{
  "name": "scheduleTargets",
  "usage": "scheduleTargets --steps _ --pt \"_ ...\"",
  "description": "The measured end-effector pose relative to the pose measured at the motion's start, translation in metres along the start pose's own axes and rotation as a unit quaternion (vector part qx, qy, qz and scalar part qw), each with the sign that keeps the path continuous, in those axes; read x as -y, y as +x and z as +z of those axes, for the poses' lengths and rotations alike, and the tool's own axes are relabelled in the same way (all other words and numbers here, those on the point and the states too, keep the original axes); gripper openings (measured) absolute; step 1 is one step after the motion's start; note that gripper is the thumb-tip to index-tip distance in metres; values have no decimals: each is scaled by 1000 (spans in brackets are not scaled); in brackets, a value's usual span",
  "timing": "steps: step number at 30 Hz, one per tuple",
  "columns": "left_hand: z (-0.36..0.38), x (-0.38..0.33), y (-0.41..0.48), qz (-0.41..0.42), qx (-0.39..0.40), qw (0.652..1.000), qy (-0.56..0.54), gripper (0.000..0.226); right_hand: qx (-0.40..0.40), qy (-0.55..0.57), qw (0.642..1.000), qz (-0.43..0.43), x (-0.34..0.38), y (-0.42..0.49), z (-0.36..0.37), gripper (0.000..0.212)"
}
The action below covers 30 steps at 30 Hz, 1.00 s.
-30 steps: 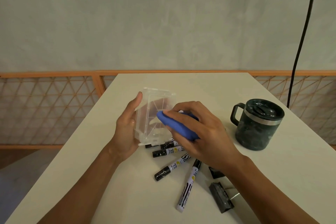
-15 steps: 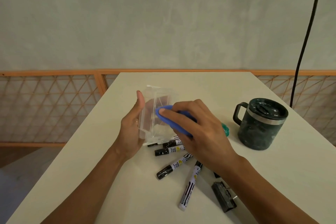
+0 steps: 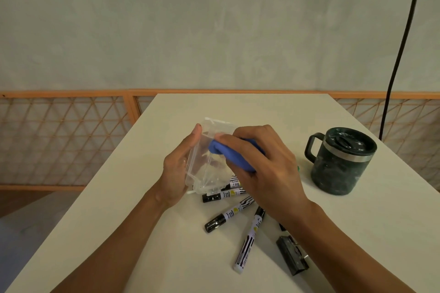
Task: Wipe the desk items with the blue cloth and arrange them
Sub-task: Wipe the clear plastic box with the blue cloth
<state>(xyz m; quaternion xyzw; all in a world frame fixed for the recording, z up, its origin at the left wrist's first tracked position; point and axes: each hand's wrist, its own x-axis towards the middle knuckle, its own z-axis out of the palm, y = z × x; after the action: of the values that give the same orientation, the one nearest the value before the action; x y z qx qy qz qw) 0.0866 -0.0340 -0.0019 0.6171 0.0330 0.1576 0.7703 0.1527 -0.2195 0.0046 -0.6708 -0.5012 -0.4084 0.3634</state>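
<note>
While left hand (image 3: 177,169) holds clear plastic box (image 3: 204,150) above white desk (image 3: 238,112), thumb straight up near edge, fingers dimly seen behind plastic, right hand (image 3: 266,164) grips bunched blue cloth (image 3: 234,157), pressing it into box from 3 o'clock. Box long axis runs 12 to 6. Black markers (image 3: 250,240) scattered at 6 o'clock below hands, nearer right hand, likely next. Dark lidded mug (image 3: 340,162) at 3 o'clock, well apart.

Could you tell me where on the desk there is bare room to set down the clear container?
Bare desk stretches from the far edge to the clear container, left of the mug; another strip lies along the left edge. Crowded: the markers and binder clip beside the right forearm.
</note>
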Motion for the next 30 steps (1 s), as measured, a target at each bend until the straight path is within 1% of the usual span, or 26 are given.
scheduleTargets --steps 3,6,7,9,11,13,14,15,18,21,25,27,30 --pt "-6 2 5 5 -11 1000 -28 62 17 13 1000 -17 3 -3 3 26" --pt "-13 5 11 0 6 999 -36 77 44 32 998 -40 3 -5 4 25" --pt "-16 8 13 2 7 999 -39 79 51 33 997 -45 2 -6 4 24" --pt "-16 10 13 10 6 999 -39 75 50 30 997 -43 -1 -5 3 24" --pt "-11 12 10 20 -7 999 -31 73 25 23 999 -21 -3 -3 -1 26" --pt "-4 12 6 38 -21 999 -8 63 -8 15 1000 9 -4 1 -4 29" --pt "0 11 4 37 -15 999 0 56 -22 11 999 22 -4 3 -5 29" --pt "5 9 2 35 5 999 0 54 -34 6 999 32 -3 4 -5 29" --pt "13 3 -1 32 13 999 -18 55 -50 0 998 45 0 5 -1 26" --pt "1 6 4 9 6 999 -42 61 -25 19 999 25 4 2 3 26" --pt "-10 9 9 -23 35 998 -51 75 25 40 999 -18 4 -5 8 26" --pt "-11 8 10 -21 50 997 -61 78 51 54 997 -35 2 -7 9 25" --pt "-12 2 10 -10 49 995 -89 82 100 65 991 -60 3 -10 6 26"
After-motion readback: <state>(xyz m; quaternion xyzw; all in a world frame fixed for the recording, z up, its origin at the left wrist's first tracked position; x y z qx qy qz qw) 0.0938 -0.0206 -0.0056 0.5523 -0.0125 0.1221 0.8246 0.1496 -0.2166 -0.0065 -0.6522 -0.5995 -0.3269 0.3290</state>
